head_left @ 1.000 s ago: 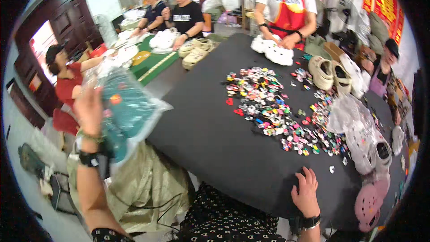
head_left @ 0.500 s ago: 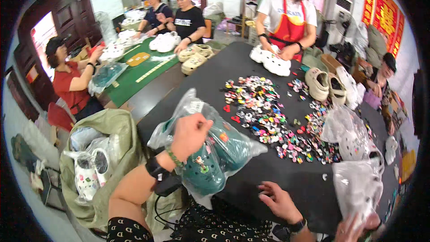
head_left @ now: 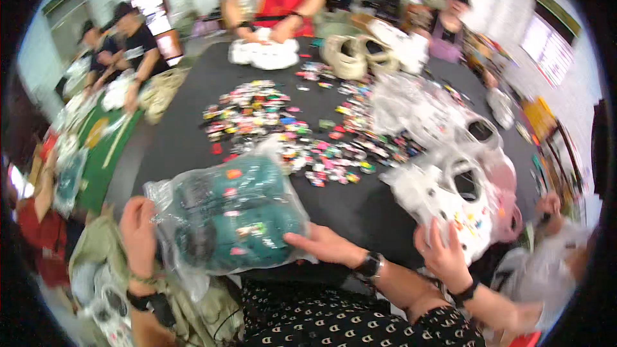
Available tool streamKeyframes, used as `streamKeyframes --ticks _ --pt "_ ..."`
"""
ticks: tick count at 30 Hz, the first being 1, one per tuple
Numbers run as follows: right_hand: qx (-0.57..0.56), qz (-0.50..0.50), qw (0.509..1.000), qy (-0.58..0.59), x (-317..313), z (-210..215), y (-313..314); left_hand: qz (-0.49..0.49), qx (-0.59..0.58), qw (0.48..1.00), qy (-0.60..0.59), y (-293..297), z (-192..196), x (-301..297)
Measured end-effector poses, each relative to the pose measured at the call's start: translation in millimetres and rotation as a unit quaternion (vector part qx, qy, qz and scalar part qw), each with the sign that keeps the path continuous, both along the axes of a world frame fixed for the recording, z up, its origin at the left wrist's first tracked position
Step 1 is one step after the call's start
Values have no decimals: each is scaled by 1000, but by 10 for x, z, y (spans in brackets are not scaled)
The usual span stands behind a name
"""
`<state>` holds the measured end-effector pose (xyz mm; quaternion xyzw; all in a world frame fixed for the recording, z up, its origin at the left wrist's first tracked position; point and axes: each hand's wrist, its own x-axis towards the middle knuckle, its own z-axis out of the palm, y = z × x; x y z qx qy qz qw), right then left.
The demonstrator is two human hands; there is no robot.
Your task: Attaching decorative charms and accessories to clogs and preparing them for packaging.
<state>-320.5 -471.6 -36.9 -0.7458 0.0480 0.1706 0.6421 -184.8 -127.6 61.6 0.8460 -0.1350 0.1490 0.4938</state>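
A clear plastic bag of teal clogs [head_left: 231,218] with small coloured charms lies at the near edge of the black table [head_left: 186,135]. My left hand [head_left: 138,231] grips the bag's left edge. My right hand [head_left: 321,244], with a dark watch on the wrist, presses flat against the bag's lower right side. Together the two hands hold the bag between them.
A spread of several small coloured charms [head_left: 289,128] covers the table's middle. Bags of white clogs [head_left: 450,199] lie at the right, where another person's hand [head_left: 443,257] holds one. Beige clogs [head_left: 350,54] sit far back. Several people work around the table. An olive sack [head_left: 96,263] hangs at my left.
My left hand swung the teal bag from high on the left down onto the table in front of me. My right hand came off the table edge onto the bag's right side.
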Motion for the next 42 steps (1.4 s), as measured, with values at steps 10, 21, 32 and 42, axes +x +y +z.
streamKeyframes --ticks 10,21,32,42 --pt "-123 -118 980 -104 -129 178 -115 -74 238 960 129 390 -369 33" --pt "-88 -129 978 -137 40 107 -130 -222 -335 895 193 252 -128 -89" --pt "-82 -161 980 -80 217 52 -130 -304 230 924 40 -102 -133 96" --pt "-53 -184 969 -157 429 -100 -82 -223 406 880 -103 -258 -328 244"
